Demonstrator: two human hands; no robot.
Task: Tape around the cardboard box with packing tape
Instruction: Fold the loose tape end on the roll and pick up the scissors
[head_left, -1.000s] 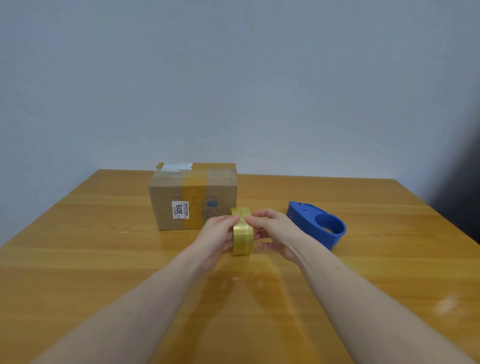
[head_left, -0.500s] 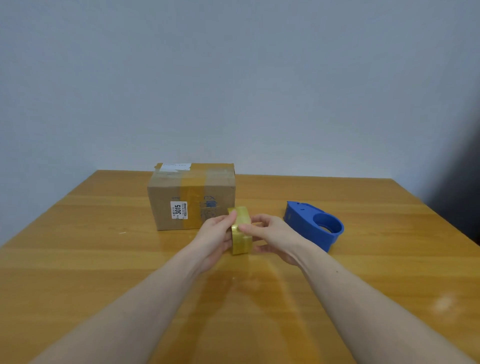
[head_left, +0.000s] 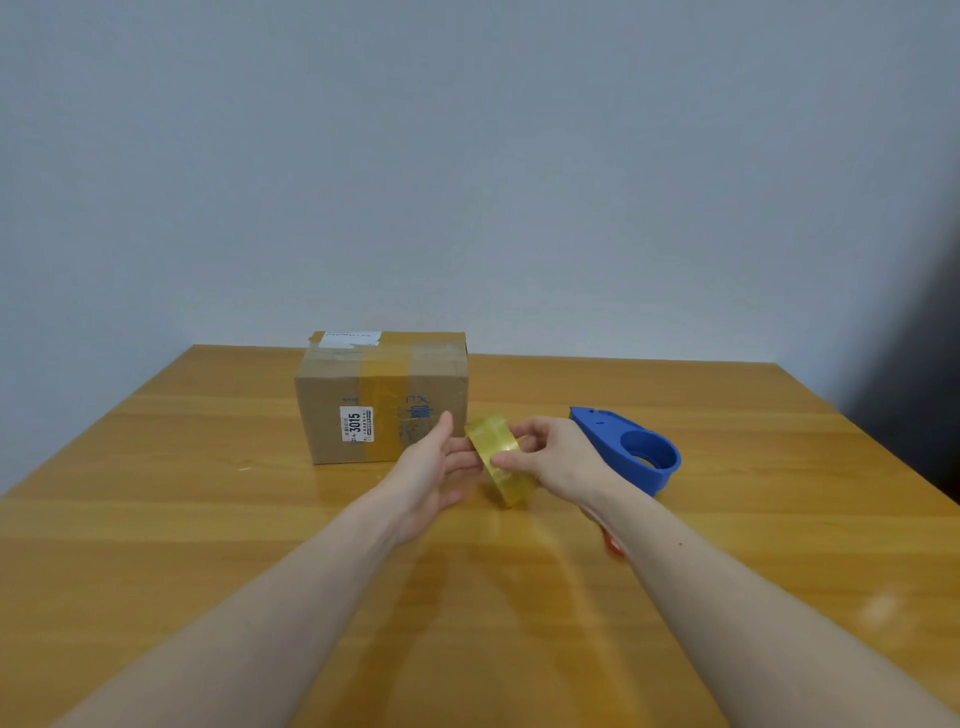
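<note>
Head view, tape roll (head_left: 500, 464): yellowish, tilted, between my two hands, above the table (head_left: 156, 519).
Right hand (head_left: 558, 460): my grip is clenched on the roll, thumb on its outer band.
Left hand (head_left: 431, 470): fingers loose and spread, grip released, fingertips at the roll's left side; contact unclear.
Cardboard box (head_left: 382, 397): on the table just behind my left hand, already taped, white label reading 3015.
Blue dispenser (head_left: 631, 449): on the table, right of my right hand.
</note>
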